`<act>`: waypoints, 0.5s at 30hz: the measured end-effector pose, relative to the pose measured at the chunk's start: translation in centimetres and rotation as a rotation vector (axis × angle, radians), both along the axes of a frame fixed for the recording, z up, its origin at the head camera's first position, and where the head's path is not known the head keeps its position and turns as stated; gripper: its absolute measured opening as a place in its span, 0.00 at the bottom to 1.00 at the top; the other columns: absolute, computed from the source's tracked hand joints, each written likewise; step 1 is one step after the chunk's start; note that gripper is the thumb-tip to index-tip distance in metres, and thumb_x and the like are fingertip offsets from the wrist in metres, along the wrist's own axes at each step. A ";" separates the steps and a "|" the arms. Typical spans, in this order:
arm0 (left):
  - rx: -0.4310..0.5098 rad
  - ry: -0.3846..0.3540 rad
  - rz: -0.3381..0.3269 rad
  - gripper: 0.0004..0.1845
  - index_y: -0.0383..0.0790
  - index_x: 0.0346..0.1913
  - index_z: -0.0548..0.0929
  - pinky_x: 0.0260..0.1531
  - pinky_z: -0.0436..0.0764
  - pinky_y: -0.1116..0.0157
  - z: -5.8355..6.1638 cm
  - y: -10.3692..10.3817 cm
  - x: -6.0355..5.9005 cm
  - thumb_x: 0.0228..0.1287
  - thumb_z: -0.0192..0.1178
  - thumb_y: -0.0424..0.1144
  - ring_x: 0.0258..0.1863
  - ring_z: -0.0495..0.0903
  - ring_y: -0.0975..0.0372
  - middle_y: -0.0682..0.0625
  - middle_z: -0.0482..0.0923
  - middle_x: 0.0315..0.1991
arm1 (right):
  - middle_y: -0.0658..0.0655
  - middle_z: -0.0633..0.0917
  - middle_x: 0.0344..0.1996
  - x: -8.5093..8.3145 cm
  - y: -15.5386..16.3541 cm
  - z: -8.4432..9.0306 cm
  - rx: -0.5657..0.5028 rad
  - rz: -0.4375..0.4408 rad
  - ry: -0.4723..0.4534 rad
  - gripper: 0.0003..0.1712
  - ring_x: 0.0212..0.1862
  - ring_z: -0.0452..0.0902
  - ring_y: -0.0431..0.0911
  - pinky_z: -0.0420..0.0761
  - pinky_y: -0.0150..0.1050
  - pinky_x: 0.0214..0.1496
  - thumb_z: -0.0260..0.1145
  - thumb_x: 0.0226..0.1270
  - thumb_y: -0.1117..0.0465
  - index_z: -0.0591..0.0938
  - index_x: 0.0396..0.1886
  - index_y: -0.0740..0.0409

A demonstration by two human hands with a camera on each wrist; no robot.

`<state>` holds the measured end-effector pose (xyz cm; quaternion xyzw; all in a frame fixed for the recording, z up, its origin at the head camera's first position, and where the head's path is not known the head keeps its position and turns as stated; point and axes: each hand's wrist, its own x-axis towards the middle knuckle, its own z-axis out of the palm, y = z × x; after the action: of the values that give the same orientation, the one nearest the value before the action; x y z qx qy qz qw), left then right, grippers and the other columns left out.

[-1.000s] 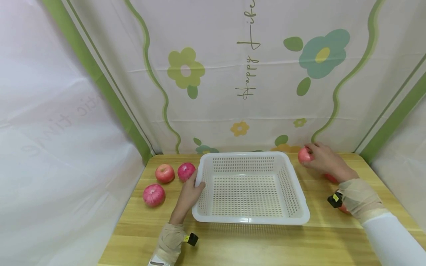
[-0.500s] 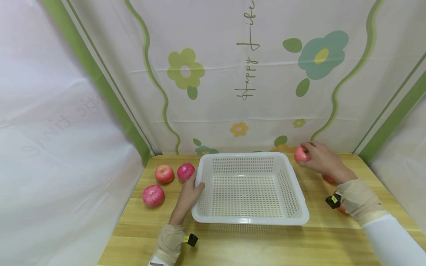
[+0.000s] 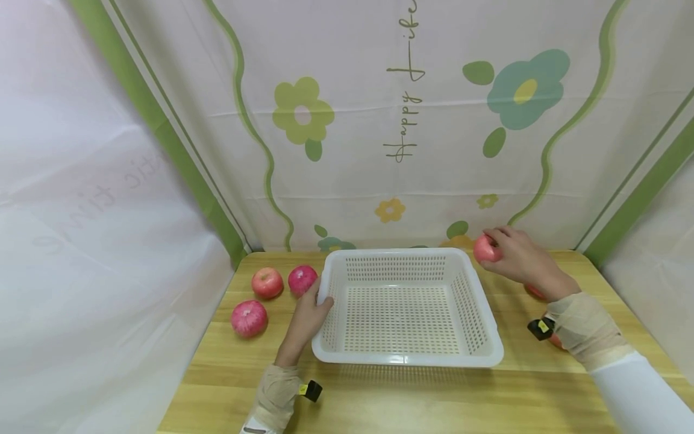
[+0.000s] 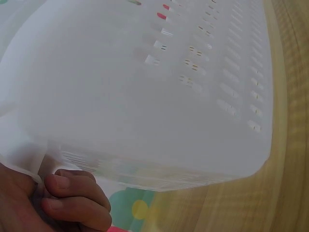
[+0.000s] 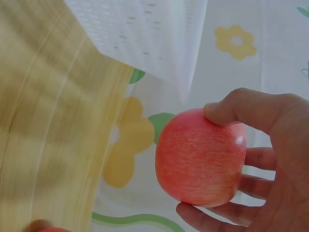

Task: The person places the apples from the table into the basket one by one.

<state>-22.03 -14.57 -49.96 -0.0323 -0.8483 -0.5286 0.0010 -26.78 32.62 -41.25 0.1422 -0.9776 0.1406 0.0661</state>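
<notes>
One apple (image 3: 484,249), partly hidden, in right hand (image 3: 520,257)

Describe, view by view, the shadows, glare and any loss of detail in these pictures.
Head view: the basket casts a dappled shadow on the table, and its near rim glints; left wrist view: its wall looks pale and low in contrast; right wrist view: a bright highlight sits on the held apple.

We see L hand (image 3: 308,316) gripping L rim of white basket (image 3: 401,319), wood tbl (image 3: 379,401) below. R hand (image 3: 523,259) holds pink-red apple (image 3: 485,248) nr basket's far R corner. L side, we count 3: red apple (image 3: 267,283), magenta fruit (image 3: 302,279) just beside L hand, striped pink fruit (image 3: 249,318). By R wrist (image 3: 582,328), 2 part-hidden red fruits (image 3: 535,291). Behind: cloth (image 3: 352,169) w/ "Happy Life" txt (image 3: 403,120).
</notes>
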 end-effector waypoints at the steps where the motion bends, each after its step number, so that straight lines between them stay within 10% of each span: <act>1: 0.006 0.000 -0.001 0.36 0.39 0.84 0.62 0.46 0.92 0.51 0.0 0.0 0.0 0.76 0.57 0.35 0.51 0.88 0.47 0.30 0.78 0.69 | 0.75 0.72 0.70 0.1 -0.1 0.1 -0.001 -0.001 0.002 0.45 0.63 0.72 0.72 0.80 0.67 0.55 0.74 0.66 0.50 0.71 0.76 0.69; 15: 0.002 0.015 -0.003 0.36 0.40 0.83 0.63 0.44 0.92 0.51 0.0 0.0 0.0 0.75 0.57 0.35 0.49 0.89 0.48 0.30 0.79 0.67 | 0.75 0.72 0.71 0.7 -1.5 1.6 0.018 0.005 0.021 0.47 0.65 0.71 0.73 0.80 0.68 0.55 0.74 0.67 0.47 0.69 0.77 0.68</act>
<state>-22.03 -14.58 -49.92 -0.0375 -0.8477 -0.5292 0.0068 -26.11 31.16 -39.70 0.1467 -0.9777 0.1303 0.0750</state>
